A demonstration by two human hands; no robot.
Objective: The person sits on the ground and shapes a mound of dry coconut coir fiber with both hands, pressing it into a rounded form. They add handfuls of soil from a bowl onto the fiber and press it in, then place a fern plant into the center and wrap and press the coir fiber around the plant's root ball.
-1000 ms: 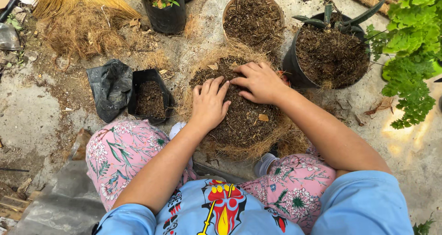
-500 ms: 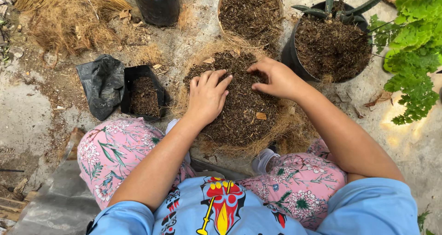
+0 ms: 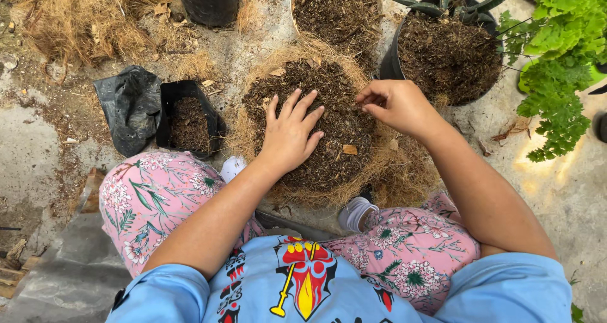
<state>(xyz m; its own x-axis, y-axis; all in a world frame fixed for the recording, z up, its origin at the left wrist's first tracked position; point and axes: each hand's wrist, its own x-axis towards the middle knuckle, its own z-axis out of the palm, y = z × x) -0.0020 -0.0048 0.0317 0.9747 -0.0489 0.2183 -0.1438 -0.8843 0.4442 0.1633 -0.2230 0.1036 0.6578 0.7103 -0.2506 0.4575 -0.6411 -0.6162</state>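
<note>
Rough grey concrete ground (image 3: 38, 146) carries a round mound of dark brown potting mix (image 3: 329, 127) nested in tan coconut fibre, lying between the person's knees. Its surface is coarse, chunky and dry. Left hand (image 3: 289, 133) rests open, fingers spread, on it; right hand (image 3: 395, 105) pinches bits at its upper edge

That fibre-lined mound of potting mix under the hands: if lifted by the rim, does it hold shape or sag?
Probably sags: the fibre liner looks loose and frayed, with no rigid pot visible around it. The mix is heaped and crumbly, so it would likely spill. It looks heavy for its size. The left hand lies flat on it.
</note>
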